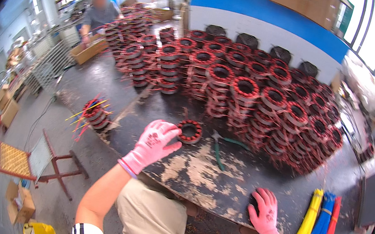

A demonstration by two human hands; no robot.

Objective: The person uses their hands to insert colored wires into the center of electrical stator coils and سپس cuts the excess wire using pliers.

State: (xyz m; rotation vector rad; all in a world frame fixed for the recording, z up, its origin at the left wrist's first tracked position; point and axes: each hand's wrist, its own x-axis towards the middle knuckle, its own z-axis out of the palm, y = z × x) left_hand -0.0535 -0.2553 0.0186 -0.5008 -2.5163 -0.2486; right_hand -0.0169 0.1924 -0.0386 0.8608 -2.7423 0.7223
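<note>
A copper-wound motor stator ring point(190, 132) with red windings lies on the dark worktable. My left hand point(155, 142), in a pink glove, is at its left side, with fingertips against the rim and the thumb held apart. Beside the ring, to the right, lie green-handled pliers point(219, 152) with their handles spread. My right hand point(264, 213), also gloved in pink, rests on the table's front edge, thumb away from the fingers. No object shows in it, though its palm side is hidden.
Tall stacks of stators point(244, 87) fill the table's far side. A small stator stack point(96, 115) with coloured wires stands at left. Yellow point(308, 219), blue point(322, 220) and red point(333, 221) sleeve bundles lie at right. Another person point(99, 13) is at far left by a cardboard box point(88, 51).
</note>
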